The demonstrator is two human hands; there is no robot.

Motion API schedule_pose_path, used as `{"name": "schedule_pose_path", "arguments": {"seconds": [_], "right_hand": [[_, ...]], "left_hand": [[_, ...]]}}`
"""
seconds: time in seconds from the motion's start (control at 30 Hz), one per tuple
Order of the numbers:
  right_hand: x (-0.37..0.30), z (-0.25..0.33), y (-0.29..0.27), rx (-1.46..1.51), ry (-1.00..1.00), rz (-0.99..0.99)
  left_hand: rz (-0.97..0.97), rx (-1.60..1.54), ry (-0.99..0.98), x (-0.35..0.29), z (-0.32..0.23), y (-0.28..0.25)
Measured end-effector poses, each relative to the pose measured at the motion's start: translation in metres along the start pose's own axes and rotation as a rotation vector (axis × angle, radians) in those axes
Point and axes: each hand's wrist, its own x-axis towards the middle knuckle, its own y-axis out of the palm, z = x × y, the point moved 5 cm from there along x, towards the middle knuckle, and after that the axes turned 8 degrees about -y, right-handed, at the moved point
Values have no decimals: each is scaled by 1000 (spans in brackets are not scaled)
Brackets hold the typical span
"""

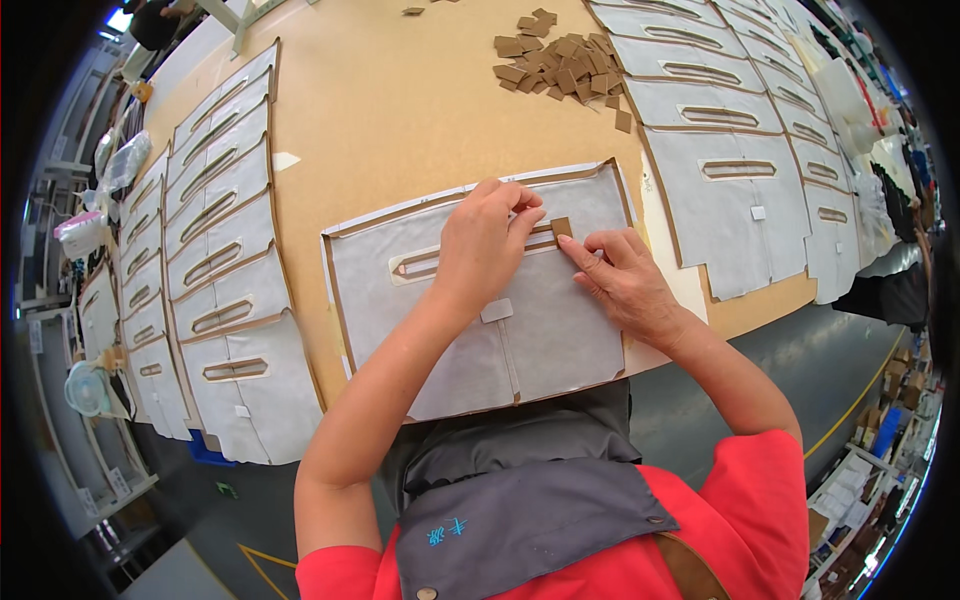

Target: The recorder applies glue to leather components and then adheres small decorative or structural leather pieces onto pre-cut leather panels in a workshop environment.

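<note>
In front of me lies a light grey fabric panel [440, 360] with brown folded edges and a long framed slot [420, 265] across it. A small brown rectangular piece [562, 228] sits at the slot's right end. My right hand [628, 285] has its fingertips on that piece, fingers bent. Over the middle of the slot is my left hand [490, 240], its fingers curled together in a pinch; what they hold, if anything, is hidden. Just below the slot, a small white tag [496, 310] lies on the panel.
A loose heap of small brown pieces [570, 65] lies at the far side of the tan table [390, 110]. Overlapping rows of similar slotted panels spread along the left [235, 370] and the right [740, 215]. Shelving with boxes [850, 480] stands at the lower right.
</note>
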Motion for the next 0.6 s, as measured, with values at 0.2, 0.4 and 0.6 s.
{"name": "schedule_pose_path", "arguments": {"seconds": [0.2, 0.4, 0.6], "right_hand": [[-2, 2, 3, -87, -40, 24], [-5, 1, 5, -123, -58, 38], [-5, 0, 9, -147, -85, 38]], "left_hand": [[212, 41, -136, 16, 0, 18], [261, 135, -235, 19, 2, 26], [260, 201, -288, 20, 2, 27]]}}
